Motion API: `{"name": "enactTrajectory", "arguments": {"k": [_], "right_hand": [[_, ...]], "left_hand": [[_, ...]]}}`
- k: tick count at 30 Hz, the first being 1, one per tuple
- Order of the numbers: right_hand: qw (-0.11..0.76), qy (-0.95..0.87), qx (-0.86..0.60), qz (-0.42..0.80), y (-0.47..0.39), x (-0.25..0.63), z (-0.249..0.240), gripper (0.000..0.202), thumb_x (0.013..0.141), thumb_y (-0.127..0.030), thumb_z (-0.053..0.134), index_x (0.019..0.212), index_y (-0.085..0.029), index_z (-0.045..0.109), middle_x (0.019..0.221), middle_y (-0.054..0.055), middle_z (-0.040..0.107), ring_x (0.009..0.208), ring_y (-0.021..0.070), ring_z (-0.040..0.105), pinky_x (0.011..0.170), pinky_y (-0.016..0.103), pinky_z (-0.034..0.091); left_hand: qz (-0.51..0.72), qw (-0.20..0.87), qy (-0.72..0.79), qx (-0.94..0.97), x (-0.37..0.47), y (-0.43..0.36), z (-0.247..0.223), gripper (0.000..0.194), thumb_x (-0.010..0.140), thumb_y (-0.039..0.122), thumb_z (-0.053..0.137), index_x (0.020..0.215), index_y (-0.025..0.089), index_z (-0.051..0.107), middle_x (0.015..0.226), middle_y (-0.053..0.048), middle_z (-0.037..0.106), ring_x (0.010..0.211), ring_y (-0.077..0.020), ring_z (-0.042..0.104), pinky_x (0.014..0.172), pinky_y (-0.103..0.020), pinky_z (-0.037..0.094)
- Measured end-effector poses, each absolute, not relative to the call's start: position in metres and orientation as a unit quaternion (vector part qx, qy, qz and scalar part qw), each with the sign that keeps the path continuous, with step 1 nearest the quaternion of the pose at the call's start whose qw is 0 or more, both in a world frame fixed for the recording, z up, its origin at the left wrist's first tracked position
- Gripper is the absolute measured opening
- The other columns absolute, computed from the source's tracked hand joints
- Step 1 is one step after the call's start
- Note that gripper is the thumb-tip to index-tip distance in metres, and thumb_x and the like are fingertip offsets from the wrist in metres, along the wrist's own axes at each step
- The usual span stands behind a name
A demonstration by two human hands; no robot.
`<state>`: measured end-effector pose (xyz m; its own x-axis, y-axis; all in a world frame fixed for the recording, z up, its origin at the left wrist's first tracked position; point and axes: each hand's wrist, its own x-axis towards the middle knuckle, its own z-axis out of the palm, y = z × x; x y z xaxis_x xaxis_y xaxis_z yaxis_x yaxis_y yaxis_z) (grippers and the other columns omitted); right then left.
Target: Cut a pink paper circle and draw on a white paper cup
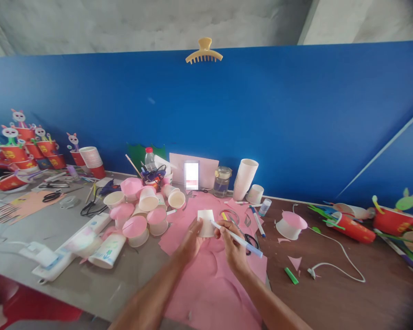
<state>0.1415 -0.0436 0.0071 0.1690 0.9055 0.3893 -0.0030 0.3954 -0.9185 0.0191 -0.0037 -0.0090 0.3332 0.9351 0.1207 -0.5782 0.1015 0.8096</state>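
A small white paper cup (206,220) is held over pink paper sheets (206,284) in the middle of the table. My left hand (192,240) grips it from its left side, with the thumb against its face. A light blue pen (242,239) rests between the closed fingers of my right hand (233,245). Its tip points left and lies at the cup's surface; whether they touch is too small to tell. Just right of my right hand, black-handled scissors (252,245) lie partly hidden on the pink paper.
Several pink-topped cups (136,229) crowd the left, beside a power strip (72,247). Behind stand a glass jar (222,181) and stacked white cups (245,178). At right lie a pink-topped cup (291,225), a white cable (344,252) and a green piece (291,276).
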Motion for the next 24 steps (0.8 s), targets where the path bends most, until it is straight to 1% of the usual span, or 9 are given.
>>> {"name": "enactTrajectory", "arguments": {"k": [4,10,17,24], "right_hand": [[0.636,-0.537,-0.423,0.358,-0.0438,0.1417,0.0060,0.023,0.088,-0.041,0.050,0.092,-0.020,0.060,0.072,0.003,0.061,0.067,0.0176,0.056,0.062,0.030,0.048],[0.636,-0.542,-0.425,0.349,-0.0429,0.1418,0.0054,0.022,0.088,-0.040,0.050,0.091,-0.021,0.060,0.074,0.004,0.062,0.068,0.0175,0.056,0.063,0.030,0.048],[0.629,-0.547,-0.432,0.344,-0.0426,0.1412,0.0057,0.021,0.088,-0.039,0.050,0.092,-0.020,0.059,0.074,0.004,0.063,0.067,0.0177,0.057,0.061,0.030,0.048],[0.629,-0.549,-0.433,0.340,-0.0425,0.1407,0.0070,0.020,0.088,-0.037,0.051,0.088,-0.019,0.062,0.070,0.002,0.062,0.063,0.0166,0.056,0.058,0.029,0.046]], "left_hand": [[0.533,0.709,0.215,0.409,0.0187,-0.0048,-0.0071,0.039,0.085,0.052,0.051,0.086,0.014,0.060,0.074,-0.006,0.062,0.075,-0.0202,0.058,0.074,-0.035,0.044],[0.539,0.708,0.212,0.404,0.0188,-0.0060,-0.0068,0.036,0.085,0.049,0.052,0.087,0.014,0.061,0.075,-0.006,0.061,0.074,-0.0204,0.057,0.072,-0.035,0.044],[0.539,0.706,0.219,0.403,0.0183,-0.0040,-0.0117,0.032,0.085,0.047,0.053,0.088,0.015,0.059,0.077,-0.005,0.060,0.075,-0.0182,0.057,0.072,-0.033,0.044],[0.532,0.712,0.227,0.398,0.0180,-0.0033,-0.0115,0.036,0.082,0.051,0.056,0.089,0.016,0.061,0.080,-0.006,0.064,0.082,-0.0220,0.059,0.076,-0.036,0.044]]}}
